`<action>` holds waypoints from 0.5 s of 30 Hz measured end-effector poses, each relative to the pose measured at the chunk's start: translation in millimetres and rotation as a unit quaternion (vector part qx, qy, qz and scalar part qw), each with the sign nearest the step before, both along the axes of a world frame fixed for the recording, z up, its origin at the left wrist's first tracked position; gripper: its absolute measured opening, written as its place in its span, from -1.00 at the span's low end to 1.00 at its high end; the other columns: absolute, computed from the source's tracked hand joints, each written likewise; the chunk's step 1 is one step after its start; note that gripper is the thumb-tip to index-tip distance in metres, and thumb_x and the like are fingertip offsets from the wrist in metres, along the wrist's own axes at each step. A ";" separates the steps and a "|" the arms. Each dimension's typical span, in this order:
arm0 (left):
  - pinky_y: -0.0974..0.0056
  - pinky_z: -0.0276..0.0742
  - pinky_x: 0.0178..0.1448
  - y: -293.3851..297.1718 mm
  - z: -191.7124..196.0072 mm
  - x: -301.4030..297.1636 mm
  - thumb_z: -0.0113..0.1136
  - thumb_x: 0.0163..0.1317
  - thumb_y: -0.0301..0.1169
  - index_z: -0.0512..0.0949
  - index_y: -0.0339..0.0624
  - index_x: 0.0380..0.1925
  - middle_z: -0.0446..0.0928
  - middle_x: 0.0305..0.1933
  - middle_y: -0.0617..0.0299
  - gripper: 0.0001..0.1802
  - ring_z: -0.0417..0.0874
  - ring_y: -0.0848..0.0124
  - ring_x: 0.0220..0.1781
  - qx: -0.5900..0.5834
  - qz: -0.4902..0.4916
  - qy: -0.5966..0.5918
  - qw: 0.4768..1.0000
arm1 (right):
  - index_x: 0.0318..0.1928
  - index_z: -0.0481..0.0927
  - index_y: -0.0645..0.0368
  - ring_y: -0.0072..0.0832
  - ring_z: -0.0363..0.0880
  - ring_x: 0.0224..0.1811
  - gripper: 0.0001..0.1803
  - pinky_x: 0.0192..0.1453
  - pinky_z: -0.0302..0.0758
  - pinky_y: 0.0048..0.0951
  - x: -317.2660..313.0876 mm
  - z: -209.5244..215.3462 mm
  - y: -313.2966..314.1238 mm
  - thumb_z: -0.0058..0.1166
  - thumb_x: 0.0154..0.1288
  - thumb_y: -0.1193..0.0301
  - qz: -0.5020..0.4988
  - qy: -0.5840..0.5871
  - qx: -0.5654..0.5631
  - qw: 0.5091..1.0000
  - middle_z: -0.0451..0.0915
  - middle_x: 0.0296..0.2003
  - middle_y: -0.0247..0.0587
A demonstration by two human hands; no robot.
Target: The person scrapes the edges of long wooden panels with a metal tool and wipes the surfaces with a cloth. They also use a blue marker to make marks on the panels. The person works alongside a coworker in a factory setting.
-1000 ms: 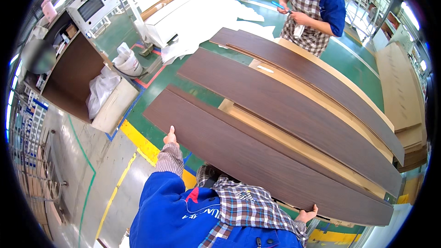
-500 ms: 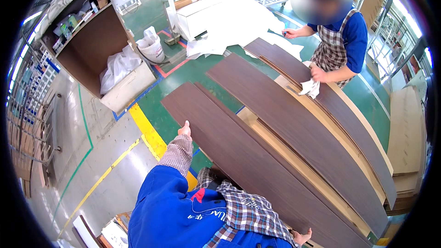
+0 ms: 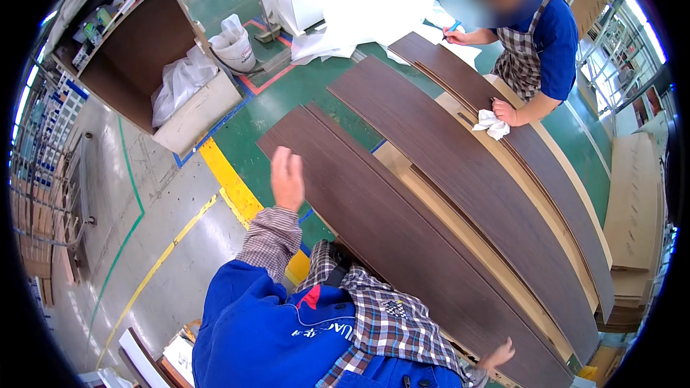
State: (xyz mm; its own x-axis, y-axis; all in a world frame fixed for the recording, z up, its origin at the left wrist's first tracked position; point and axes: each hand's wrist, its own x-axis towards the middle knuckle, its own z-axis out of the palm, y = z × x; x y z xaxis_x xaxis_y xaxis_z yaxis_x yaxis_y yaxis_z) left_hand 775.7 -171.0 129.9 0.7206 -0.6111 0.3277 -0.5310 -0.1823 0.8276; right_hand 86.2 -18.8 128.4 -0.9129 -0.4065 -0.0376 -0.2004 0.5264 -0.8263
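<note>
A: Where is the nearest dark-brown wood-grain board (image 3: 402, 259) lying?

B: It is lying directly in front of the person, with a matching middle board (image 3: 460, 151) running beside it and a far board (image 3: 550, 172) resting beyond that. Pale wooden strips (image 3: 394, 159) are showing in the gaps.

A: How should such a long piece be handled well?

B: Judging by its length, the person should be supporting it near both ends, keeping it level so that neither corner is dipping or scraping the neighbouring board.

A: And which way is it pointing?

B: Its long axis is running diagonally, upper left to lower right, roughly alongside the middle board. Its left end is pointing toward the white bucket (image 3: 235, 54).

A: What are the fingers doing?

B: The left hand (image 3: 287, 181) is rising over the near edge, fingers extended and released. The right hand (image 3: 497, 354) is spreading loosely near the right end, grasping nothing. Whether either is touching the board, nobody can tell.

A: And across from them?

B: A co-worker is holding a white cloth (image 3: 491, 125) at the far board and gripping a blue pen-like tool (image 3: 452, 27).
</note>
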 end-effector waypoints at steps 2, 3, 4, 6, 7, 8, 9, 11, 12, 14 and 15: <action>0.09 0.30 0.25 -9.8 -7.0 -43.2 0.09 0.22 -0.21 0.42 -0.40 -0.08 0.41 0.08 -0.16 -0.56 0.39 -0.02 0.17 0.067 -0.087 -0.088 0.990 | 0.07 0.35 0.55 -0.07 0.45 0.02 -0.45 0.19 0.30 -0.20 53.1 -9.8 -33.1 0.08 0.20 0.34 0.042 0.101 0.049 0.993 0.44 0.01 0.28; 0.05 0.35 0.15 -10.0 -0.4 -76.0 0.10 0.15 -0.27 0.43 -0.39 -0.17 0.42 0.00 -0.18 -0.62 0.41 -0.07 0.08 0.054 -0.156 -0.077 0.983 | 0.09 0.33 0.54 0.00 0.39 0.09 -0.45 0.25 0.23 -0.17 89.8 -7.6 -49.8 0.07 0.21 0.35 0.118 0.146 0.098 0.977 0.41 0.04 0.31; 0.04 0.37 0.09 -11.8 3.1 -110.4 0.13 0.08 -0.32 0.43 -0.35 -0.23 0.43 -0.05 -0.14 -0.67 0.43 -0.07 0.00 0.047 -0.237 -0.056 0.969 | 0.14 0.28 0.52 0.02 0.29 0.19 -0.41 0.31 0.16 -0.16 117.9 -17.8 -61.9 0.07 0.23 0.34 0.173 0.132 0.080 0.973 0.33 0.12 0.30; -0.02 0.26 0.20 -5.0 -1.0 -173.1 0.22 0.00 -0.27 0.43 -0.26 -0.18 0.36 0.09 -0.07 -0.59 0.35 0.00 0.13 0.035 -0.406 -0.142 0.902 | 0.23 0.16 0.48 0.03 0.08 0.33 -0.32 0.39 0.02 -0.11 176.8 -45.4 -80.9 0.07 0.26 0.30 0.274 0.194 0.073 0.939 0.13 0.27 0.26; -0.02 0.16 0.29 1.3 -11.5 -199.6 0.19 0.05 -0.20 0.39 -0.25 -0.05 0.29 0.20 -0.07 -0.50 0.26 0.01 0.24 0.028 -0.497 -0.162 0.852 | 0.25 0.13 0.47 0.04 0.01 0.37 -0.32 0.43 -0.04 -0.12 208.0 -47.7 -90.5 0.04 0.27 0.32 0.335 0.223 0.065 0.913 0.08 0.29 0.28; -0.02 0.07 0.38 8.5 -25.3 -220.6 0.16 0.11 -0.13 0.36 -0.25 0.08 0.21 0.30 -0.08 -0.40 0.17 0.01 0.35 0.023 -0.581 -0.178 0.794 | 0.27 0.10 0.45 0.04 -0.07 0.41 -0.31 0.44 -0.09 -0.11 233.5 -52.2 -98.0 0.02 0.27 0.30 0.385 0.242 0.065 0.888 0.03 0.31 0.29; -0.01 -0.04 0.43 13.5 -46.5 -235.2 0.10 0.15 -0.06 0.31 -0.22 0.16 0.12 0.36 -0.05 -0.35 0.08 0.05 0.41 0.022 -0.609 -0.189 0.770 | 0.29 0.07 0.43 0.03 -0.11 0.42 -0.28 0.44 -0.13 -0.07 258.6 -44.6 -102.0 0.01 0.28 0.26 0.437 0.257 0.068 0.859 -0.02 0.34 0.25; 0.00 -0.23 0.50 9.5 -64.8 -231.5 -0.05 0.24 0.07 0.21 -0.17 0.29 -0.05 0.46 0.03 -0.27 -0.11 0.15 0.50 0.107 -0.630 -0.205 0.741 | 0.32 0.03 0.37 0.00 -0.15 0.44 -0.25 0.45 -0.20 -0.03 276.0 -48.8 -101.4 -0.02 0.29 0.19 0.488 0.272 0.101 0.823 -0.05 0.37 0.16; -0.06 -0.17 0.47 2.1 -62.7 -211.3 0.02 0.19 0.05 0.29 -0.16 0.22 0.04 0.42 0.04 -0.30 -0.01 0.10 0.46 0.071 -0.598 -0.245 0.760 | 0.33 0.02 0.35 -0.01 -0.16 0.45 -0.24 0.45 -0.22 -0.02 275.1 -53.0 -99.3 -0.04 0.30 0.16 0.495 0.293 0.125 0.808 -0.05 0.38 0.13; -0.12 0.03 0.37 -10.2 -43.0 -153.1 0.18 0.02 -0.02 0.44 -0.05 0.03 0.26 0.28 0.07 -0.41 0.19 0.05 0.34 0.072 -0.512 -0.209 0.830 | 0.34 0.01 0.32 -0.05 -0.17 0.46 -0.23 0.46 -0.24 -0.04 270.2 -52.3 -97.0 -0.10 0.32 0.09 0.497 0.314 0.141 0.797 -0.06 0.38 0.09; -0.12 0.06 0.36 -14.2 -26.1 -113.5 0.21 -0.02 -0.04 0.48 -0.04 -0.01 0.28 0.27 0.09 -0.44 0.20 0.04 0.34 0.137 -0.439 -0.243 0.854 | 0.35 0.01 0.32 -0.07 -0.17 0.46 -0.23 0.46 -0.24 -0.04 270.8 -51.6 -96.6 -0.11 0.33 0.08 0.495 0.319 0.148 0.794 -0.06 0.38 0.08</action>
